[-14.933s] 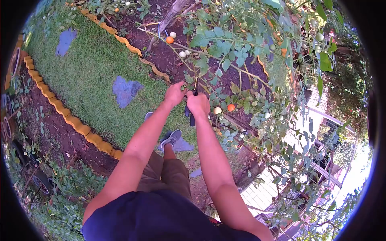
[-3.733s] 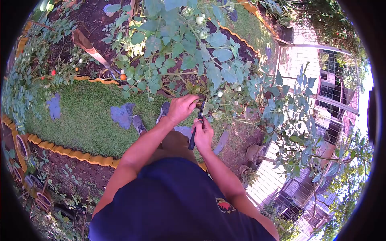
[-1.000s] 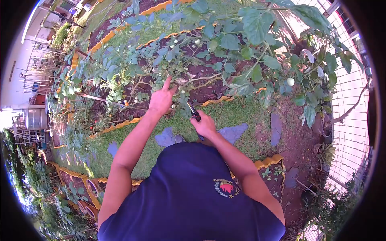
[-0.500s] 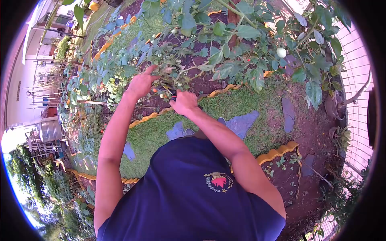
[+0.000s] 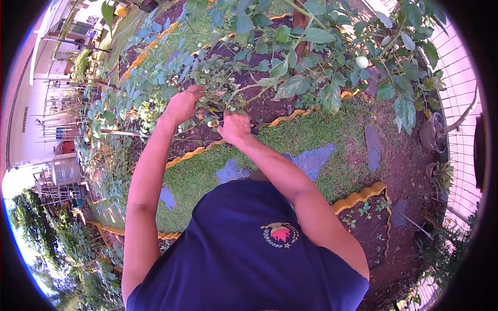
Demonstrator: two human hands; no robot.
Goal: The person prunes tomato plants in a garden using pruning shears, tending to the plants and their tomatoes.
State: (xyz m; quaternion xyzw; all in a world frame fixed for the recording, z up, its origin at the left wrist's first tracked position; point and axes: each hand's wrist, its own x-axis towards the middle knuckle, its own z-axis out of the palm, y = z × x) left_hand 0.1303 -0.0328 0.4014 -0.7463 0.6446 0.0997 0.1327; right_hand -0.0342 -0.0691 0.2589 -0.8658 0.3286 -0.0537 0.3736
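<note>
Lawn (image 5: 340, 132) is spanning the centre; pale wall (image 5: 21, 90) is standing upper left; wire mesh (image 5: 459, 83) is lining far right.

The left hand (image 5: 181, 107) reaches into tomato leaves (image 5: 222, 83); the right hand (image 5: 236, 127) holds a dark-handled tool (image 5: 254, 131), mostly hidden, near a pale tomato (image 5: 210, 124). Flat stones (image 5: 313, 159) lie in grass (image 5: 194, 179).

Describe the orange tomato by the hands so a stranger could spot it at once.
Start at the navy shirt and follow the right arm up to the right hand. Just left of that hand, two small tomatoes show close together. The orange tomato is the upper one, farther from the hand; its neighbour, the pale tomato, is whitish.
</note>
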